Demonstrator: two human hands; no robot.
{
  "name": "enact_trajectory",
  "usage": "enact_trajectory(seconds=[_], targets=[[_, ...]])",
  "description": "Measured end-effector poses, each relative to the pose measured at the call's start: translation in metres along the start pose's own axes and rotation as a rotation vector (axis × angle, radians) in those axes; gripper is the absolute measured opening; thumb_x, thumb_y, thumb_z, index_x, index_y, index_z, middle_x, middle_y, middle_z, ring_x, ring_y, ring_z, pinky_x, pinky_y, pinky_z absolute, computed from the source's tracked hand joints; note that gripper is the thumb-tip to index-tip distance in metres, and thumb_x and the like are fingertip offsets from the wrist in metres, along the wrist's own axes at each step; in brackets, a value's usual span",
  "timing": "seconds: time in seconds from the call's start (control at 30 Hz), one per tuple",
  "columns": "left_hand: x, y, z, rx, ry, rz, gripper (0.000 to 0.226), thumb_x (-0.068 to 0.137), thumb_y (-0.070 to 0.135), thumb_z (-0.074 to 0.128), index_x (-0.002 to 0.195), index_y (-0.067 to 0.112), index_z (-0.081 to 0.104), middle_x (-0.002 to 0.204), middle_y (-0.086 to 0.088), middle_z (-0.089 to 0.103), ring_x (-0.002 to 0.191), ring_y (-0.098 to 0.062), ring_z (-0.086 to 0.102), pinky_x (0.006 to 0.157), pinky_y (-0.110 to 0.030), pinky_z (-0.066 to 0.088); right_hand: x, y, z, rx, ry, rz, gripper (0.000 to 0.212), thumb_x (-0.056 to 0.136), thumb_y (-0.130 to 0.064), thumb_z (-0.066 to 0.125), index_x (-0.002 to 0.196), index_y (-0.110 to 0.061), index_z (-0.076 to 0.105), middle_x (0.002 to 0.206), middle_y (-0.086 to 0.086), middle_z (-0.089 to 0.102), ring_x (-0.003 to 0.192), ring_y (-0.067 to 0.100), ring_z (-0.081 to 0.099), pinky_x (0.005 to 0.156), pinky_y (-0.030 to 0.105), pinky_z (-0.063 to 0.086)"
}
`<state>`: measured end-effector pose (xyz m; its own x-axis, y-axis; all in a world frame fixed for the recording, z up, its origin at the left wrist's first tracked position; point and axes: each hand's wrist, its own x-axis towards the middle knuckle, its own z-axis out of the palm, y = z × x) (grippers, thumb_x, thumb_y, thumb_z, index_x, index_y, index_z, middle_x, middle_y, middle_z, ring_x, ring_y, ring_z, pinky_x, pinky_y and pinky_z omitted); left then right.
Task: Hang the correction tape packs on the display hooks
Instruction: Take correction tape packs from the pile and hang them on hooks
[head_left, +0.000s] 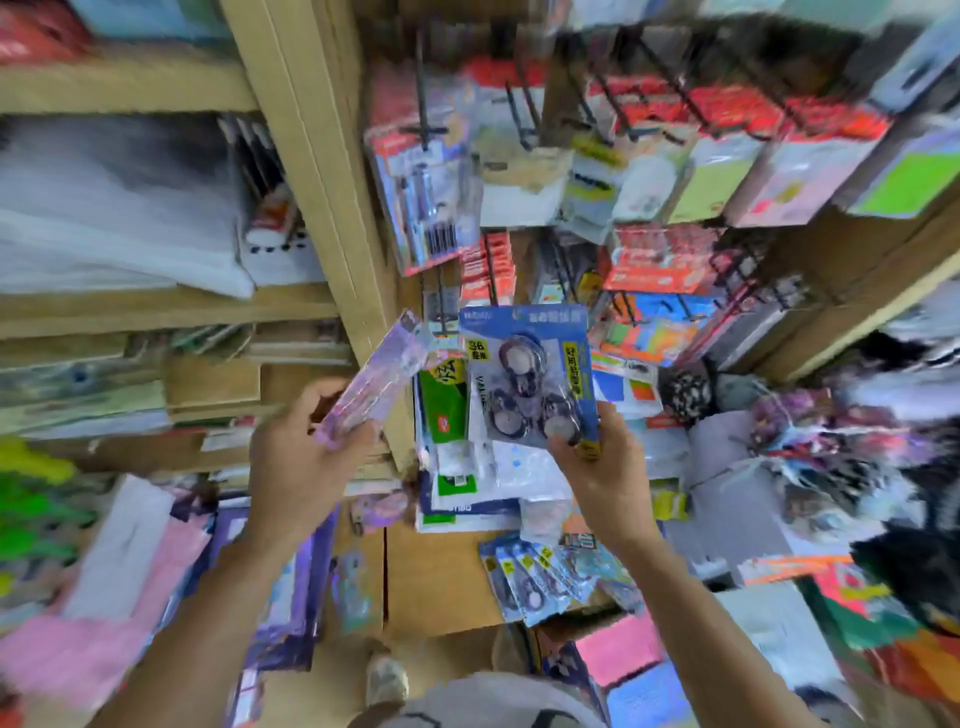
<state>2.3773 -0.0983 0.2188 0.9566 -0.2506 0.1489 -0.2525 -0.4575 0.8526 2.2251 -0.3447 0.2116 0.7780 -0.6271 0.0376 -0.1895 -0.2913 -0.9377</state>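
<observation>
Right hand (602, 467) grips the upright blue carded correction tape pack (530, 374) just below a black wire hook (441, 304); left hand (296, 457) grips a tilted purple pack (374, 379).

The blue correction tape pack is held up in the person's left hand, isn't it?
Not quite. The head view shows the blue correction tape pack held up in the right hand; the left hand holds a purple pack.

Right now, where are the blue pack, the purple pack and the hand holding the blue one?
blue pack (530, 379): head view, on the clear bubble at its middle.
purple pack (371, 382): head view, on the middle of its front.
right hand (597, 470): head view, on the back of the hand.
</observation>
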Motion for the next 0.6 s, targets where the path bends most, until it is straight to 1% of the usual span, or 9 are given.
enact_trajectory(seconds=[0.03,0.07,0.13,0.2,0.27,0.37,0.47,0.53,0.6], targets=[[0.01,0.017,-0.008,-0.003,0.017,0.056,0.029,0.076,0.029,0.081,0.096,0.034,0.061,0.082,0.026,0.067,0.069,0.006,0.058,0.068,-0.027,0.047,0.005,-0.017,-0.005,0.014,0.013,-0.051,0.013,0.091,-0.011,0.069,0.096,-0.015,0.059,0.083,0.011,0.063,0.065,0.014,0.056,0.061,0.028,0.045],[0.017,0.031,-0.014,-0.013,0.017,0.093,0.027,0.076,0.028,0.081,0.093,0.036,0.062,0.083,0.029,0.066,0.07,0.009,0.058,0.068,-0.021,0.046,0.01,-0.029,-0.009,0.03,0.019,-0.093,0.012,0.091,-0.01,0.069,0.096,-0.013,0.059,0.083,0.011,0.061,0.066,0.013,0.056,0.062,0.028,0.045],[0.029,0.062,-0.025,-0.061,0.021,0.177,0.028,0.075,0.028,0.082,0.089,0.039,0.061,0.084,0.028,0.067,0.069,0.011,0.058,0.063,-0.01,0.042,0.017,-0.06,-0.019,0.091,0.052,-0.189,0.013,0.091,-0.004,0.068,0.099,-0.01,0.06,0.082,0.01,0.06,0.064,0.006,0.054,0.06,0.018,0.044],[0.04,0.093,-0.036,-0.08,0.026,0.283,0.03,0.071,0.036,0.08,0.092,0.044,0.061,0.089,0.028,0.068,0.074,0.007,0.062,0.061,-0.011,0.044,0.023,-0.089,-0.029,0.126,0.088,-0.292,0.017,0.092,0.001,0.066,0.103,-0.009,0.06,0.081,-0.004,0.064,0.062,-0.002,0.054,0.059,0.011,0.043],[0.05,0.121,-0.046,-0.104,0.048,0.378,0.031,0.071,0.036,0.078,0.096,0.046,0.061,0.093,0.028,0.068,0.079,0.002,0.064,0.063,-0.014,0.046,0.03,-0.113,-0.037,0.151,0.107,-0.367,0.019,0.092,0.001,0.064,0.105,-0.012,0.059,0.081,-0.017,0.064,0.064,-0.001,0.057,0.06,0.01,0.044],[0.062,0.161,-0.061,-0.096,0.107,0.535,0.034,0.073,0.032,0.078,0.101,0.04,0.06,0.094,0.031,0.066,0.077,0.009,0.062,0.064,-0.007,0.044,0.039,-0.143,-0.045,0.192,0.148,-0.467,0.024,0.093,-0.004,0.063,0.112,-0.018,0.057,0.09,-0.016,0.066,0.083,0.008,0.066,0.07,0.016,0.051],[0.074,0.199,-0.078,-0.124,0.175,0.629,0.04,0.074,0.033,0.076,0.106,0.045,0.056,0.091,0.04,0.063,0.077,0.013,0.059,0.066,-0.003,0.041,0.048,-0.174,-0.053,0.265,0.199,-0.556,0.024,0.092,-0.008,0.062,0.115,-0.015,0.058,0.091,-0.012,0.067,0.079,0.005,0.062,0.069,0.018,0.051],[0.085,0.221,-0.09,-0.142,0.228,0.703,0.038,0.076,0.034,0.076,0.107,0.044,0.056,0.091,0.039,0.063,0.077,0.012,0.059,0.067,-0.005,0.041,0.057,-0.195,-0.061,0.276,0.229,-0.619,0.023,0.091,-0.007,0.061,0.113,-0.016,0.058,0.091,-0.017,0.067,0.082,0.0,0.062,0.073,0.015,0.05],[0.097,0.244,-0.1,-0.164,0.291,0.772,0.033,0.077,0.033,0.077,0.104,0.037,0.06,0.092,0.032,0.065,0.077,0.008,0.06,0.065,-0.008,0.043,0.064,-0.217,-0.07,0.269,0.244,-0.67,0.024,0.091,-0.008,0.061,0.11,-0.024,0.059,0.088,-0.019,0.066,0.077,-0.003,0.06,0.071,0.012,0.047]])
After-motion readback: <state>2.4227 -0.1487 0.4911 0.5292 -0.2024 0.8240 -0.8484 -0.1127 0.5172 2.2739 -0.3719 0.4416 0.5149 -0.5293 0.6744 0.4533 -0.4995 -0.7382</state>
